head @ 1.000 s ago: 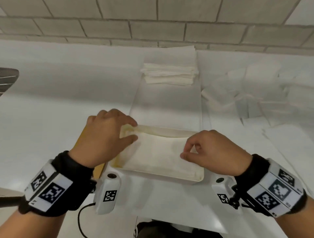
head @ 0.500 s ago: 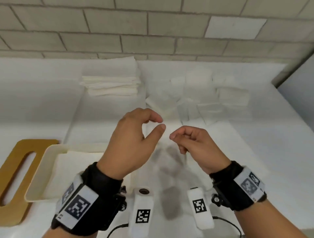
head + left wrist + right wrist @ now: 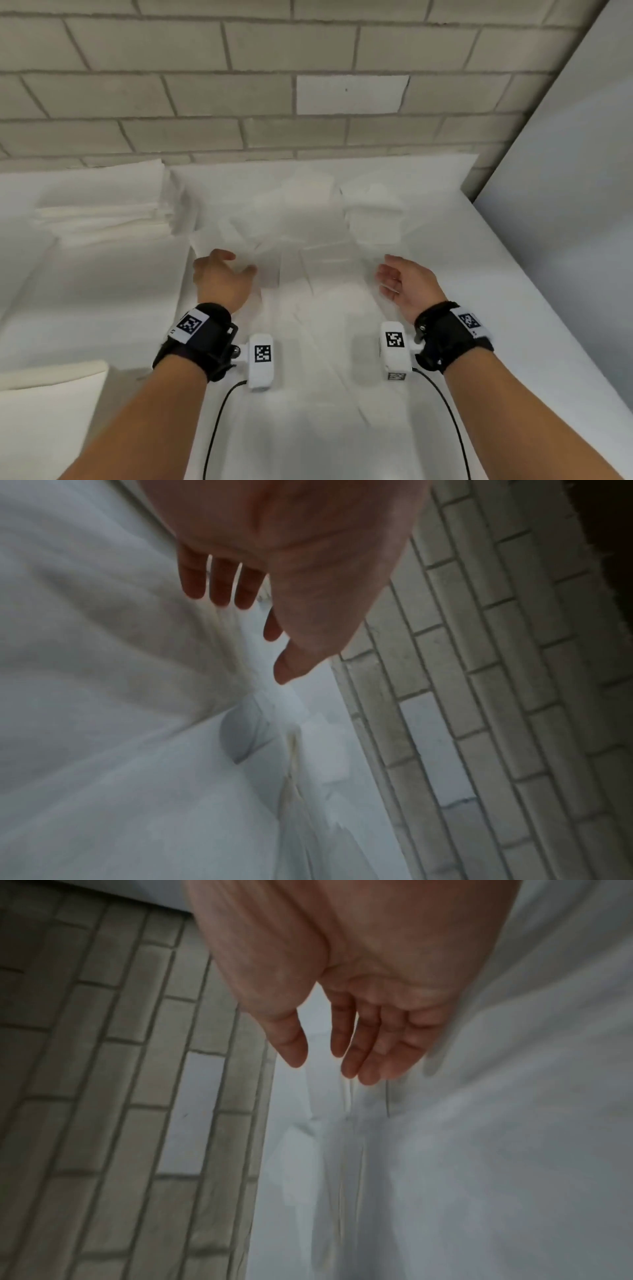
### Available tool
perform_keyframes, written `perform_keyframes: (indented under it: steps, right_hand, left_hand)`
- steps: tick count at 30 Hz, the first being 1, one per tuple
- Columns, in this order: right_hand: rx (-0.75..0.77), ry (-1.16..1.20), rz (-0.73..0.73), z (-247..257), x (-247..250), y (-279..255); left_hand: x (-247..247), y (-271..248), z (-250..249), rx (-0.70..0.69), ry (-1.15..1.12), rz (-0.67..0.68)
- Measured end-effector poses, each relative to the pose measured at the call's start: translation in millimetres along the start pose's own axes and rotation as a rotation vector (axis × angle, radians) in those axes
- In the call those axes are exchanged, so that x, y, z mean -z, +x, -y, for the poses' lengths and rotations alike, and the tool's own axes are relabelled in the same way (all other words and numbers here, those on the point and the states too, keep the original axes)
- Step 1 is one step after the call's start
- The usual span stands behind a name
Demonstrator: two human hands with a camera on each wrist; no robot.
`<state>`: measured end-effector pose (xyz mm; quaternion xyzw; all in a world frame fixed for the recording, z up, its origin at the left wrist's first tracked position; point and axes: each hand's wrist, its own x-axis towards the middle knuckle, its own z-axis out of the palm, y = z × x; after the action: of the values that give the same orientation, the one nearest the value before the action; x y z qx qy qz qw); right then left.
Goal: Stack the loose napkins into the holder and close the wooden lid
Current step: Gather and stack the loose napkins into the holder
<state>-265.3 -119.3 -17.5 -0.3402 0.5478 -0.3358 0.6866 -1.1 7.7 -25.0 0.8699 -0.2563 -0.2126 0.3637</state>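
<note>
Several loose white napkins (image 3: 308,233) lie scattered on the white table ahead of me, blurred in the head view. My left hand (image 3: 222,274) hovers at their left side, fingers relaxed and spread, holding nothing (image 3: 246,620). My right hand (image 3: 397,277) hovers at their right side, palm turned inward, fingers straight and empty (image 3: 346,1053). A corner of the cream napkin holder (image 3: 51,380) shows at the lower left with napkins inside. The wooden lid is out of view.
A neat stack of folded napkins (image 3: 106,212) sits at the back left. A brick wall (image 3: 274,85) runs behind the table, and a grey panel (image 3: 565,205) borders its right edge.
My view has swung right, away from the holder. Both hands have let go their pinched pose, moved forward and apart, and opened on either side of the loose napkins.
</note>
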Motion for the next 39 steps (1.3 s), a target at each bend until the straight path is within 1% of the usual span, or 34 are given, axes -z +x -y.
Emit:
perform_keyframes:
  steps: [2,4,6,8,10,12,14,17,19,21,23,24,26,27,28,30,31,34,36,37,38,39]
  right_hand:
    - [-0.019,0.006,-0.087,14,10,31]
    - [-0.026,-0.032,-0.163,29,14,59]
    - [-0.041,-0.108,-0.189,42,12,79]
    - [-0.054,-0.240,-0.183,54,4,92]
    - [-0.054,-0.384,-0.163,63,-4,100]
    - [-0.017,-0.453,-0.134,69,-12,109]
    - [0.017,-0.444,-0.107,72,-19,117]
    - [0.003,-0.279,-0.065,73,-27,119]
    - [-0.005,-0.149,-0.007,74,-33,106]
    - [0.002,-0.016,0.073,75,-37,84]
    - [-0.012,0.056,0.173,73,-40,54]
    - [-0.022,0.043,0.231,69,-41,38]
    - [-0.015,-0.079,0.339,53,-42,11]
    - [0.002,-0.157,0.376,41,-41,2]
    - [0.024,-0.241,0.406,30,-39,-4]
    - [0.043,-0.379,0.472,15,-37,-12]
    - [0.040,-0.412,0.501,10,-35,-13]
    - [-0.008,-0.481,0.644,4,-36,-11]
    - [-0.053,-0.611,0.771,2,-43,-10]
    - [-0.055,-0.729,0.798,4,-48,-9]
    - [-0.033,-0.849,0.779,8,-53,-6]
    - [0.007,-0.941,0.701,15,-59,-1]
  left_hand:
    - [1,6,-2,0.068,0.070,-0.056]
    - [2,9,-3,0.088,0.064,-0.090]
    - [1,10,-6,0.043,0.070,-0.093]
    - [-6,13,-12,-0.013,0.086,-0.083]
    - [-16,17,-21,-0.067,0.008,-0.059]
    - [-28,22,-33,-0.104,-0.090,-0.014]
    - [-39,25,-47,-0.118,-0.157,0.052]
    - [-56,21,-70,-0.100,-0.315,0.209]
    - [-68,17,-81,-0.005,-0.475,0.357]
    - [-74,9,-92,0.130,-0.647,0.497]
    - [-74,2,-100,0.245,-0.822,0.614]
    - [-73,0,-100,0.269,-0.907,0.673]
    - [-66,-5,-100,0.273,-1.039,0.780]
    - [-62,-7,-98,0.260,-1.045,0.789]
    - [-59,-9,-95,0.236,-1.006,0.765]
    - [-53,-13,-83,0.170,-0.862,0.638]
    - [-50,-15,-74,0.147,-0.820,0.590]
    - [-42,-22,-46,0.164,-0.848,0.558]
    - [-37,-27,-33,0.183,-0.838,0.533]
    - [-35,-29,-26,0.188,-0.828,0.511]
    - [-32,-31,-19,0.199,-0.826,0.486]
    - [-28,-33,-11,0.215,-0.824,0.465]
